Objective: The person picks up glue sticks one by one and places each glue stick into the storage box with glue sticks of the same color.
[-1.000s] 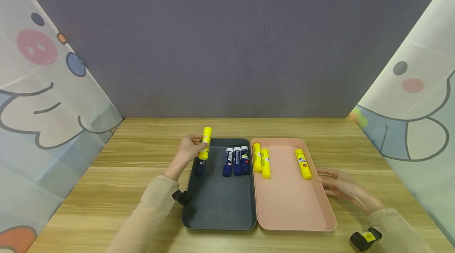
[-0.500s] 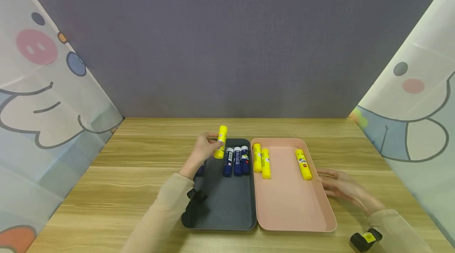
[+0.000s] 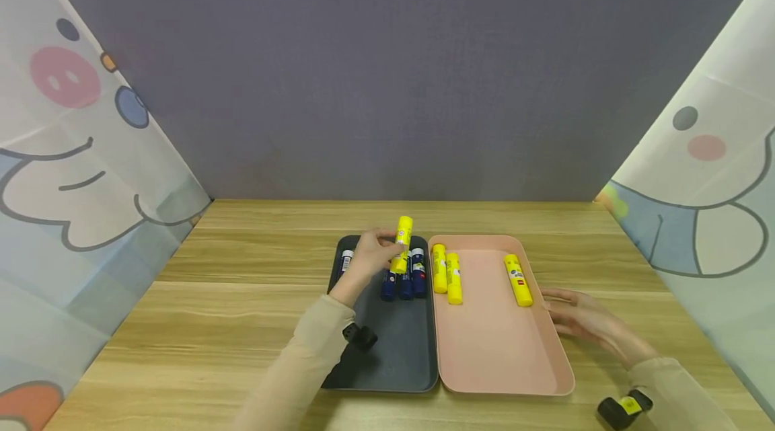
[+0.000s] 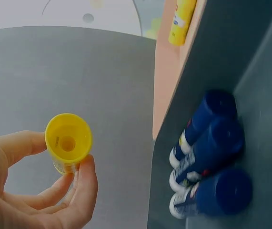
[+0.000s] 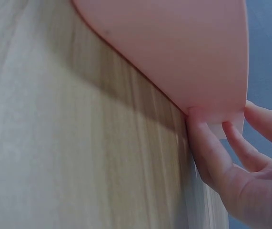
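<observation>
My left hand pinches a yellow glue stick between thumb and fingers, held nearly upright above the dark grey tray. In the left wrist view its hollow yellow end faces the camera. Below it lie several navy glue sticks with white caps; three sit side by side, the rightmost navy glue stick most visible, and another navy glue stick is partly hidden by the hand. My right hand rests its fingertips against the outer right wall of the pink tray, fingers loosely extended.
Inside the pink tray, two yellow glue sticks lie at the left, the nearer yellow glue stick among them, and another yellow glue stick lies by the right wall. The trays touch side by side on a wooden table, before a grey panel.
My left hand has carried the yellow glue stick rightward across the dark tray, from its left edge to over the row of navy sticks. The right hand has stayed put.
</observation>
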### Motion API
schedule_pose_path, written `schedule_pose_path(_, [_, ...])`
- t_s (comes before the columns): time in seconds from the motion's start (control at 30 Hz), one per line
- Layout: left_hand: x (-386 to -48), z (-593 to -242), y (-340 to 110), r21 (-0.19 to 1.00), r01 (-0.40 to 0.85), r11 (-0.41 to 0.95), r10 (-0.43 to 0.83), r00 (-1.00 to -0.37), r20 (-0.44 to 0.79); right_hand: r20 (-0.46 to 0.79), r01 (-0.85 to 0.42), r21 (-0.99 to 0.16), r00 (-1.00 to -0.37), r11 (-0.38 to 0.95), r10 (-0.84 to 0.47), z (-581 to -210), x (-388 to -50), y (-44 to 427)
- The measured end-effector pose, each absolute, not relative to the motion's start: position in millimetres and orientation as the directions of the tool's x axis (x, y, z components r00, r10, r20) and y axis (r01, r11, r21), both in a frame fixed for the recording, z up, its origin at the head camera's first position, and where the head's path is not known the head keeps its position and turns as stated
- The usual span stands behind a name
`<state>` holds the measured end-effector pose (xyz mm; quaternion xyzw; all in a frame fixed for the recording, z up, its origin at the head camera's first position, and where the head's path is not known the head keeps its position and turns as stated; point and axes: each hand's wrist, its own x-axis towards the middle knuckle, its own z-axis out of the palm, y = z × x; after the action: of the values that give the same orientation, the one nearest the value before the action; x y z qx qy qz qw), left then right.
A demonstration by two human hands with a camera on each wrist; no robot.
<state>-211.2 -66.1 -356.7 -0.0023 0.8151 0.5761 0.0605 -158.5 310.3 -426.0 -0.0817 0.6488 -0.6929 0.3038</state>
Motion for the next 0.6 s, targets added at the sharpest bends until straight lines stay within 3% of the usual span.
schedule_pose_path(0.6, [-209.1,-373.6,-19.5,0.962,-0.143,0.233,0.133,-0.975,-0.178,-0.275,0.304,-0.952,-0.806,0.032,-0.524,-427.6,-158.4,310.3])
